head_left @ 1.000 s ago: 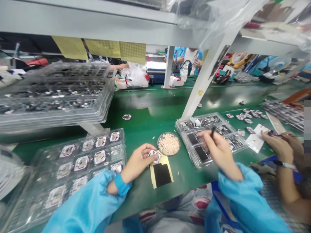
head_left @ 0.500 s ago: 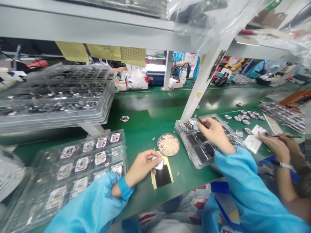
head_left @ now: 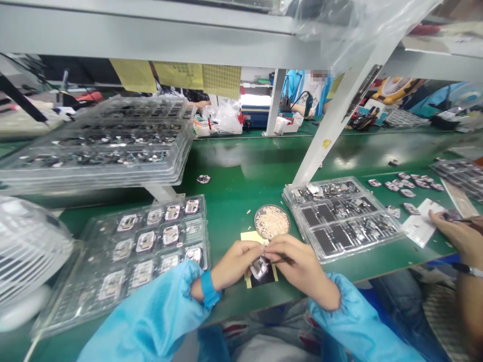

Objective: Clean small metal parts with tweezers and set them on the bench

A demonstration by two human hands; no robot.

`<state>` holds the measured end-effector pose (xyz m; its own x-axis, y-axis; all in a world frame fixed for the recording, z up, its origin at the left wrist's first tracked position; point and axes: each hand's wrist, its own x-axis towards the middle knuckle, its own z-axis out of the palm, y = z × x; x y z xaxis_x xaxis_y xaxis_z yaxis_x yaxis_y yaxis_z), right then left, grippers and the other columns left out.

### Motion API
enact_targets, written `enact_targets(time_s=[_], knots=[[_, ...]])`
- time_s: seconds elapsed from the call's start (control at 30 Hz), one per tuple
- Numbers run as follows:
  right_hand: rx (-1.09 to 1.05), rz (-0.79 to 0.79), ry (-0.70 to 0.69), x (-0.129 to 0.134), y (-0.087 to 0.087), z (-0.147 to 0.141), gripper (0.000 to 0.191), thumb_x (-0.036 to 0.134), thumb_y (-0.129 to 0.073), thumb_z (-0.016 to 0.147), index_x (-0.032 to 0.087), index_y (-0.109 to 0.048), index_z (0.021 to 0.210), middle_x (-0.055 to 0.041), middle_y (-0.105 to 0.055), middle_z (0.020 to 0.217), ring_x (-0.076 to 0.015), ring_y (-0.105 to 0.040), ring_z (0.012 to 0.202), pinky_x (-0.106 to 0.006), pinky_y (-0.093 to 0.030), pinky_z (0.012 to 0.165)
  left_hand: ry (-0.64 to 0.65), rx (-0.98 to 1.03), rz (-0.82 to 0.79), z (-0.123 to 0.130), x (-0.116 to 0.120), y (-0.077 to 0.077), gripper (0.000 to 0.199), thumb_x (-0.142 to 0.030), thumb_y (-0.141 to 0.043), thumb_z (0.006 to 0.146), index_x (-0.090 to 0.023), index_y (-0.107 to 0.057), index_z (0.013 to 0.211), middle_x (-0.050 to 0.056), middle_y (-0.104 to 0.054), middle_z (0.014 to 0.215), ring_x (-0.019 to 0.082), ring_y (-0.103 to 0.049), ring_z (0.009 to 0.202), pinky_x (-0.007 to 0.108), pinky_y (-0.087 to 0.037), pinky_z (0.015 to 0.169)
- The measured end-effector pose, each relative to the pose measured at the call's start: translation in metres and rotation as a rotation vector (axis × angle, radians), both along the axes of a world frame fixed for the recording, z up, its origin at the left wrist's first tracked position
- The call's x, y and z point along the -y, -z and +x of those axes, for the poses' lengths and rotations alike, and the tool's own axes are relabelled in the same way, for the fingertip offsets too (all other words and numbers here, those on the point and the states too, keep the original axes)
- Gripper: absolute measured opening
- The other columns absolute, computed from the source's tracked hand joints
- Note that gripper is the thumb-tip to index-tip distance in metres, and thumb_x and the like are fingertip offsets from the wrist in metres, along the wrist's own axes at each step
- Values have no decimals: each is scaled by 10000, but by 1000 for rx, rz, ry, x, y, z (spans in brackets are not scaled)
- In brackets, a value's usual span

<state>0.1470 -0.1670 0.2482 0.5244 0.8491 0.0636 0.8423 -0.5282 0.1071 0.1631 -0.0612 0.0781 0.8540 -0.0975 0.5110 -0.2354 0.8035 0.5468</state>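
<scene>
Between the fingers of my left hand [head_left: 234, 262] is a small watch case [head_left: 258, 270], squarish with rounded corners and silvery inside. My right hand [head_left: 302, 270] is closed on dark tweezers [head_left: 279, 261], which reach over the case; the fingers of both hands meet at its upper edge. A tiny pale piece [head_left: 266, 242] shows at the fingertips, too small to name. Below the hands lies a black pad [head_left: 264, 279] on a yellow sheet [head_left: 247, 236], partly covered. Just beyond stands a round dish [head_left: 272, 221] of small pale bits.
At left, a clear tray [head_left: 103, 301] holds several watch cases, beside a white fan [head_left: 32, 251]. A compartment tray [head_left: 320, 256] of small parts sits right, near a shelf post [head_left: 327, 136]. Stacked trays [head_left: 151, 173] stand back left. A co-worker's hand [head_left: 453, 229] is far right.
My right hand has come left from the compartment tray to the watch case, bringing the tweezers. The case is now tilted in my left hand. The view has shifted slightly.
</scene>
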Motion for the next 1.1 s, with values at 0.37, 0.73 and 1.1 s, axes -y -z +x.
enact_targets(time_s=[0.37, 0.73, 1.1], knots=[[-221, 364, 519, 15, -2, 3, 322, 465, -687, 879, 150, -694, 818, -25, -648, 700, -134, -563, 598, -232, -473, 547, 65, -44, -32, -2, -4, 0, 488, -530, -530, 941, -82, -717, 886, 64, -639, 565, 94, -463, 427, 189, -284, 423], [-180, 592, 527, 20, 10, -1, 306, 463, -724, 851, 162, -682, 822, -38, -670, 730, -124, -550, 587, -215, -410, 492, 16, -102, -123, 0, -3, -1, 443, -300, -721, 786, -81, -689, 1169, 122, -757, 905, 170, -697, 661, 188, -436, 505], [-144, 446, 586, 18, 19, 0, 364, 467, -726, 824, 156, -672, 1006, -41, -664, 853, -120, -502, 606, -235, -419, 562, -38, -160, -149, 6, 9, 2, 420, -383, -762, 805, -86, -710, 1097, 91, -746, 805, 157, -682, 584, 172, -429, 439]])
